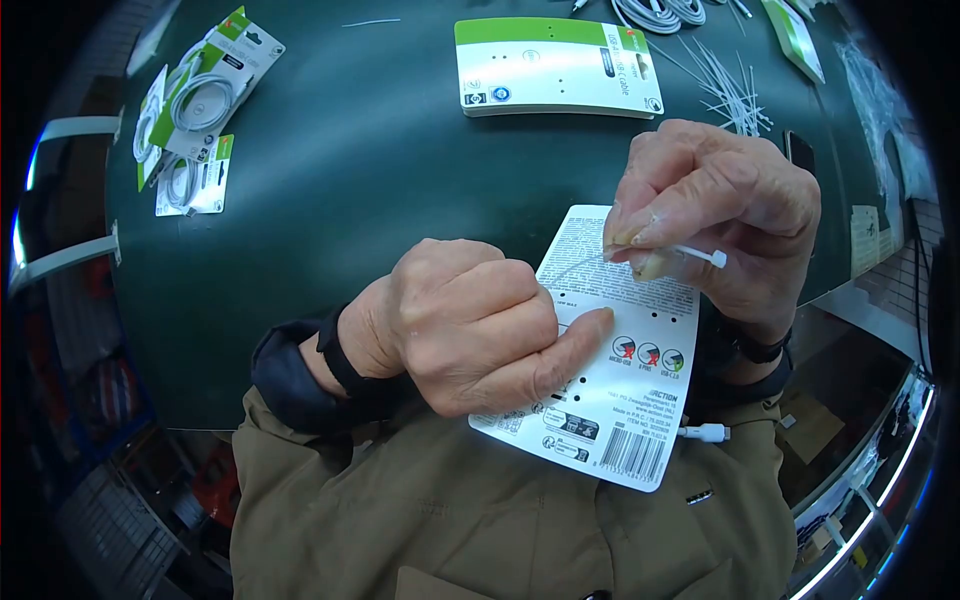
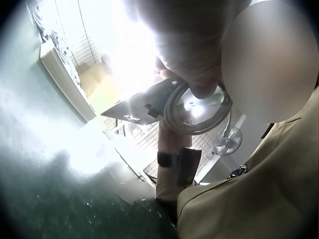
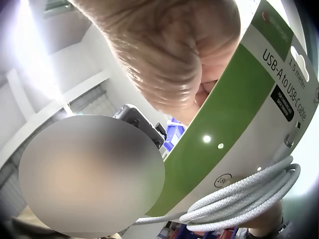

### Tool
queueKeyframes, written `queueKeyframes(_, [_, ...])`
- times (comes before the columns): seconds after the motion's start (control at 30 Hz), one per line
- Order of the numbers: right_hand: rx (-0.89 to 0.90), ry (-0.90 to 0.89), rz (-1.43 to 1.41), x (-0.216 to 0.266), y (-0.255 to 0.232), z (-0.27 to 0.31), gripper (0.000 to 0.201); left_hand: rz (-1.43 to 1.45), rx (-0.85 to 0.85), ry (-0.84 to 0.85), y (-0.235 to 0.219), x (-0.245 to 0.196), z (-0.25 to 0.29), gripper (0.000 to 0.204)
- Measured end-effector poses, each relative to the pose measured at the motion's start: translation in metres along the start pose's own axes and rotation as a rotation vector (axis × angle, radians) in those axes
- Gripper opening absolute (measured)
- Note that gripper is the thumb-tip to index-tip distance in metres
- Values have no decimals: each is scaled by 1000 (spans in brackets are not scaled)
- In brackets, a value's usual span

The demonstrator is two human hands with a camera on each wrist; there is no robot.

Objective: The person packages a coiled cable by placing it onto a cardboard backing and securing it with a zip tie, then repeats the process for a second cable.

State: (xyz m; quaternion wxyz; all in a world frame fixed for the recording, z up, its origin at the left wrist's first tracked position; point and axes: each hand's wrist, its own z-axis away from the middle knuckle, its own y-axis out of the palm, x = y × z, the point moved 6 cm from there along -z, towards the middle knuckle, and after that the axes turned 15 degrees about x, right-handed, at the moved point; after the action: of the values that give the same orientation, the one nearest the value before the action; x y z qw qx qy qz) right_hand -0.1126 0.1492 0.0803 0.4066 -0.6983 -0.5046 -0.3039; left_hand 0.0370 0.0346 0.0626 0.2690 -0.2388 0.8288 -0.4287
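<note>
I hold a white packaging card point(image 1: 620, 400) above my lap, its printed back with a barcode facing up. My left hand point(image 1: 560, 335) grips the card's left side, with the thumb laid flat across its back. My right hand point(image 1: 640, 250) pinches a thin white tie point(image 1: 700, 255) at the card's upper edge. A white connector point(image 1: 705, 432) pokes out from under the card's right side. In the right wrist view the card's green-banded front point(image 3: 239, 124) carries a coiled white cable point(image 3: 249, 199). The left wrist view shows the same coil point(image 2: 197, 112) below my fingers.
A dark green table point(image 1: 380, 180) lies ahead. A stack of blank cards point(image 1: 555, 70) sits at the back centre, finished cable packs point(image 1: 205, 90) at the back left, and loose white ties point(image 1: 735, 95) at the back right. Coiled cables point(image 1: 660, 12) lie at the far edge.
</note>
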Motion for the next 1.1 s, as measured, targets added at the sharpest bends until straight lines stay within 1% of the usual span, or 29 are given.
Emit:
queueKeyframes(0.23, [30,-11,-14,0,1,1,11,-18,-46,12,2,0,1,55])
queueKeyframes(0.33, [68,46,-12,-1,5,0,11,-24,-56,11,1,0,1,54])
queueKeyframes(0.43, [185,124,-24,-4,11,-1,10,-15,-65,16,2,0,4,52])
queueKeyframes(0.47, [200,147,-39,-4,12,-2,11,-11,-70,22,3,1,6,51])
queueKeyframes(0.53, [230,194,-68,-5,14,-3,11,-33,-69,32,1,1,4,40])
queueKeyframes(0.57, [234,216,-65,-4,13,-5,12,-44,-69,37,0,2,3,34])
queueKeyframes(0.6, [236,244,-53,-2,11,-6,13,-53,-49,25,-3,3,2,34])
queueKeyframes(0.7, [211,237,-48,-4,13,-7,12,-89,-12,-46,-8,3,1,32])
queueKeyframes(0.8, [202,257,-84,-6,13,-6,15,-78,-56,-40,-9,5,-2,32])
queueKeyframes(0.83, [199,251,-82,-9,13,-5,14,-66,-47,-64,-9,5,-3,33])
queueKeyframes(0.93, [8,256,-80,-8,4,-6,15,-14,-65,-125,-14,7,-9,37])
queueKeyframes(0.97, [-86,241,55,-2,-5,-5,15,25,-79,-171,-15,10,-9,42])
queueKeyframes(1.0, [-250,185,64,-2,-14,-1,14,69,-96,-212,-17,15,-11,37])
queueKeyframes(1.03, [-376,134,91,-4,-22,4,14,111,-163,-283,-18,22,-8,32])
queueKeyframes(1.1, [-596,48,158,-5,-38,15,12,80,-318,-400,-13,35,0,22])
